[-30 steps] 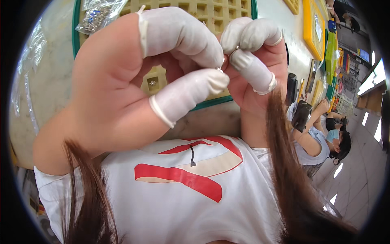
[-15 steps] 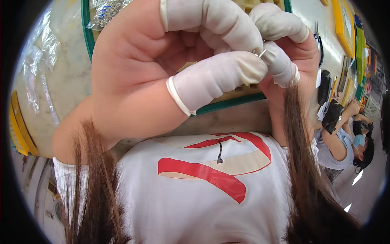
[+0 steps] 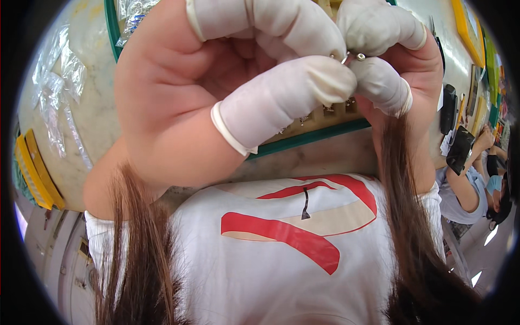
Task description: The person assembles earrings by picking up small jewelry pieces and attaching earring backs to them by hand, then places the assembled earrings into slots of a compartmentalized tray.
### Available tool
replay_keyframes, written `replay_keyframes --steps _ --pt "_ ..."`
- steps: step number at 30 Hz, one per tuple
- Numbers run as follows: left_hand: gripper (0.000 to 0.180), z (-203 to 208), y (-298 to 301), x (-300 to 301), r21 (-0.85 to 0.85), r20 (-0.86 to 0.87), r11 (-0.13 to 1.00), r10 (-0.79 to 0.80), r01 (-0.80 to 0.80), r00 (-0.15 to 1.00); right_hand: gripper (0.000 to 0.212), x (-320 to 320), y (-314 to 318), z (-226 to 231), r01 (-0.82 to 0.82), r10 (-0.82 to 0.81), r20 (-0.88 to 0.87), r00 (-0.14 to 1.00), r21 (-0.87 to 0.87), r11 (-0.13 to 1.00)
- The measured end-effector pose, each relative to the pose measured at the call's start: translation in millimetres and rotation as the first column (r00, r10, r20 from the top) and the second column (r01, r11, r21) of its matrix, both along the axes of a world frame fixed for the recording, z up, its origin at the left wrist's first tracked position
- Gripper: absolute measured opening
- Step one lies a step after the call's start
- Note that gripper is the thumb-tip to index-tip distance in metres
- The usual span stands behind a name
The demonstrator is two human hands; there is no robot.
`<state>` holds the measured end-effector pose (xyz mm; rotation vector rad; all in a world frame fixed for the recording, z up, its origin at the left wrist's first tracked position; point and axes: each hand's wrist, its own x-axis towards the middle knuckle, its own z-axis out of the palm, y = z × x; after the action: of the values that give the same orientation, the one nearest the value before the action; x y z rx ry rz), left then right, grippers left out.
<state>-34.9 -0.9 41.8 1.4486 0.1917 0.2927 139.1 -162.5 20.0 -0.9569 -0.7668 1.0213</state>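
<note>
White finger cots cover the thumb and forefinger of my left hand (image 3: pixel 184 92), which pinch a tiny silvery metal piece (image 3: pixel 345 58). Close against it, my right hand (image 3: pixel 414 67), also in white finger cots, pinches a small metal piece with a round, ball-like end (image 3: pixel 361 57). The fingertips of both hands almost meet, and I cannot tell whether the two pieces are joined. Beneath my hands lies a yellowish compartment tray with a green rim (image 3: pixel 314 139), partly hidden by them. Small shiny metal parts (image 3: pixel 328 110) sit in its compartments.
A clear bag of metal parts (image 3: pixel 132 19) lies at the tray's far left corner. Crumpled clear plastic (image 3: pixel 51 92) and a yellow holder (image 3: pixel 35 170) are at the left. A yellow frame (image 3: pixel 469 32) and a black object (image 3: pixel 448 108) lie right, near another person (image 3: pixel 463 195).
My fingertips have shifted slightly upward in the view. The ball-like end now shows between my right finger and thumb, and more metal parts show in the tray below.
</note>
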Motion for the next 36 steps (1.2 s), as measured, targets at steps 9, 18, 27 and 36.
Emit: replay_keyframes --steps 9,18,27,36 --pt "0.014 -5 -6 -1 -0.087 0.05 0.994 0.074 -0.069 0.996 0.024 3 1 4 -0.023 0.023 0.072 0.997 -0.005 1.0" --pt "0.013 -1 2 1 -0.028 0.006 0.999 -0.043 0.043 0.999 0.024 -5 -2 0 0.025 -0.026 -0.05 0.998 -0.004 1.0" --pt "0.013 -7 -20 -3 -0.196 -0.01 0.976 0.093 -0.093 0.996 0.021 0 -3 13 -0.028 0.028 0.01 1.0 -0.055 0.998" --pt "0.016 2 -1 4 -0.055 0.004 0.997 -0.049 0.049 0.999 0.015 2 -8 1 0.016 -0.014 0.07 0.997 -0.021 1.0"
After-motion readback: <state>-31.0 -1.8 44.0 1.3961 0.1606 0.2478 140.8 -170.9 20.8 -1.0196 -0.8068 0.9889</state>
